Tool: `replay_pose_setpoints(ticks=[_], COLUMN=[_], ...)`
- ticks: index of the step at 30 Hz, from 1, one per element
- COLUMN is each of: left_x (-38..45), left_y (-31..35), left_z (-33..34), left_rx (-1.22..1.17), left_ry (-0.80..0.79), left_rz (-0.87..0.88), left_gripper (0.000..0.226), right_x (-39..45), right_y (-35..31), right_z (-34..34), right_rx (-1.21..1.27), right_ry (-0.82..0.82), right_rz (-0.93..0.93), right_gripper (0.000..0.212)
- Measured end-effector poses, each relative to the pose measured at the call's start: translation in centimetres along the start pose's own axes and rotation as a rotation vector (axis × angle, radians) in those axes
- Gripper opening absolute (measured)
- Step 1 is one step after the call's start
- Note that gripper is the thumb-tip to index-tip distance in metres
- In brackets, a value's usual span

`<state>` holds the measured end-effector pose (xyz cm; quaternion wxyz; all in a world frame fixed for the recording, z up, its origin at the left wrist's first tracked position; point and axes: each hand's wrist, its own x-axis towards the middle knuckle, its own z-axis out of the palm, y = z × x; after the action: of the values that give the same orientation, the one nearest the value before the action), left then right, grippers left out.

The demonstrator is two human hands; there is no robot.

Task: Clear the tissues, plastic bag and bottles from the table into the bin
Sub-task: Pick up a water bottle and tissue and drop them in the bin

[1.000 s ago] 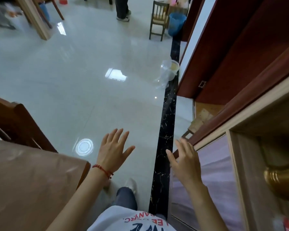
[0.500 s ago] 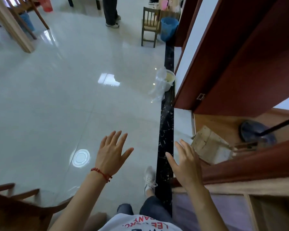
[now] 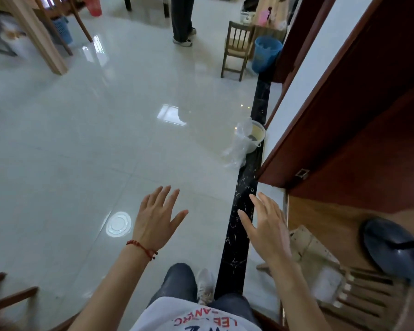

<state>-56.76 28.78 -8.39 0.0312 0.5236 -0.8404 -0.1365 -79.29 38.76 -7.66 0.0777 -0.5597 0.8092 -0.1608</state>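
My left hand [image 3: 157, 217], with a red string bracelet at the wrist, is held out over the glossy tiled floor, fingers spread, holding nothing. My right hand [image 3: 267, 226] hovers beside it over the black marble strip, also empty with fingers apart. A blue bin [image 3: 265, 53] stands far ahead by the right wall, next to a small wooden chair [image 3: 237, 48]. A clear plastic bag [image 3: 239, 144] drapes over a small white bucket [image 3: 257, 136] on the floor by the red-brown door. No tissues or bottles are visible.
A person's legs [image 3: 182, 22] stand at the far end of the room. Wooden table legs [image 3: 41, 41] and a blue basket [image 3: 62, 29] sit at the far left. A fan base [image 3: 392, 249] and wooden boards [image 3: 320, 263] lie at the lower right. Chair rails [image 3: 7, 297] show at the bottom left.
The view has advanced across the floor: the brown table and cabinet at the sides have dropped out of sight, and the bucket and blue bin appear closer. Both hands stay spread and empty.
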Motion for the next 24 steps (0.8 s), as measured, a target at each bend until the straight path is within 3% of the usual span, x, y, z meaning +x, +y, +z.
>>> replay_pose_setpoints(ticks=[12,24], left_x=[14.6,24.3], left_y=[-2.1,-8.8], left_z=[-0.7,-2.9], left_rx=[-0.031,-0.088], left_ry=[-0.019,0.039], left_rz=[-0.035,-0.24], left_gripper=[0.073,0.075], right_x=[14.6,30.2], right_y=[-0.3,-6.4], right_z=[1.8,4.6], right_rx=[-0.017,-0.014], right_ry=[-0.049,-0.097], right_rz=[-0.035,-0.296], right_gripper=[0.068,0.06])
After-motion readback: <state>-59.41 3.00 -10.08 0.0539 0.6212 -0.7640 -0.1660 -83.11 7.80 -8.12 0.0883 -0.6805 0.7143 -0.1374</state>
